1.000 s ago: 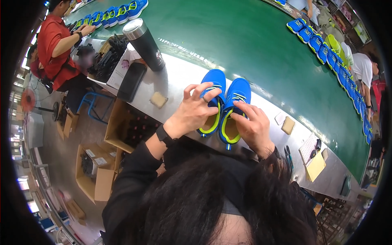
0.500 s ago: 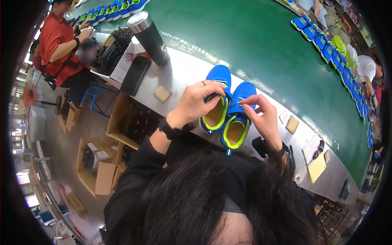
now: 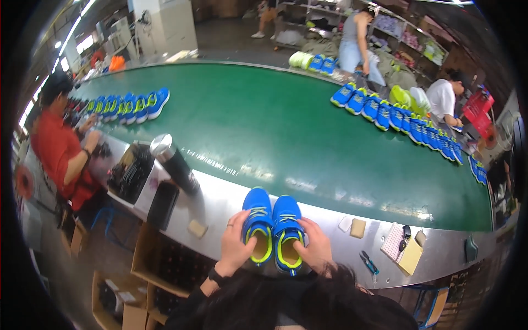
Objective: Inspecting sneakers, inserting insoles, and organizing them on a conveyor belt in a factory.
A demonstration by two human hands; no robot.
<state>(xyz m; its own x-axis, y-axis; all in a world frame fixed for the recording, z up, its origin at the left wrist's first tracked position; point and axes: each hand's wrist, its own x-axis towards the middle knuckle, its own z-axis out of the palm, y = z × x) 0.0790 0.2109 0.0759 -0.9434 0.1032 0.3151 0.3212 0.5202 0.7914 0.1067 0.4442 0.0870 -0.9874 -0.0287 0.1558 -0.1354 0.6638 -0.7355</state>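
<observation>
A pair of blue sneakers with lime-green lining stands side by side on the metal ledge, toes pointing away from me. My left hand (image 3: pixel 234 245) is closed round the side of the left sneaker (image 3: pixel 257 201), its thumb at the opening and its fingers along the outer side. The right sneaker (image 3: pixel 286 209) is gripped the same way by my right hand (image 3: pixel 317 245), thumb at the collar. Pale yellowish laces cross both insteps. Parts of the heels and soles are hidden.
On the ledge (image 3: pixel 220 201) are a dark tumbler (image 3: pixel 179 169), a black case (image 3: pixel 163 205), tan blocks, teal-handled snips (image 3: pixel 369 263) and a notepad (image 3: pixel 411 259). Beyond runs a green conveyor belt (image 3: pixel 264 132) with rows of blue sneakers. A red-shirted person (image 3: pixel 58 148) works at left; open cartons (image 3: pixel 118 300) stand below.
Both hands have gone from pinching at the laces to holding the sneakers by their sides. The sneakers now stand straighter, side by side. My view has tilted up, showing more of the belt.
</observation>
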